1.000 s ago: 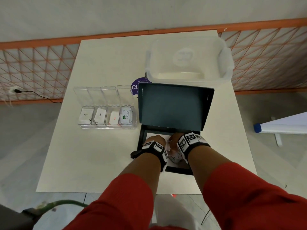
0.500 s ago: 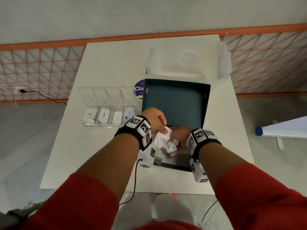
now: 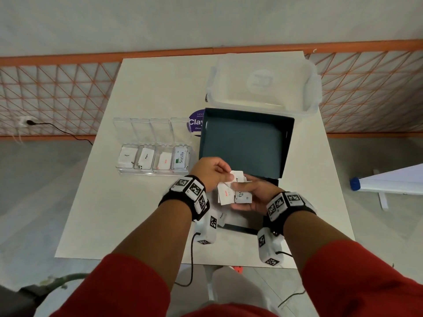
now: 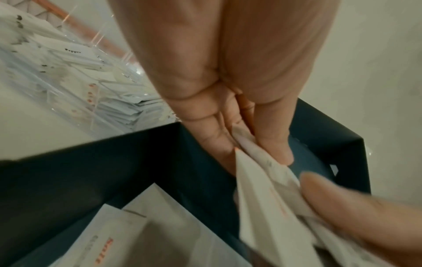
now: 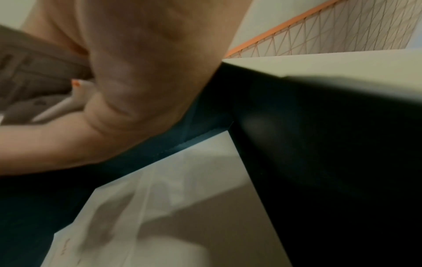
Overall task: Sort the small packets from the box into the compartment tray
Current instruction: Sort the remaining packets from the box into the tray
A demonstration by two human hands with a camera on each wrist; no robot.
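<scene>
My right hand grips a small bunch of white packets above the near half of the dark teal box, whose lid stands open behind. My left hand pinches the top packet of that bunch between thumb and fingers. More packets lie on the box floor. The clear compartment tray sits left of the box with its lids up, and each of its compartments holds white packets. In the right wrist view my palm hides most of the bunch.
A clear plastic tub stands behind the box at the table's far edge. A purple round label peeks out between tray and box. A white table carries everything. Orange mesh fencing runs behind it.
Both hands have risen out of the box with a bunch of packets. The left hand has moved up and now pinches one packet off the bunch in the right hand.
</scene>
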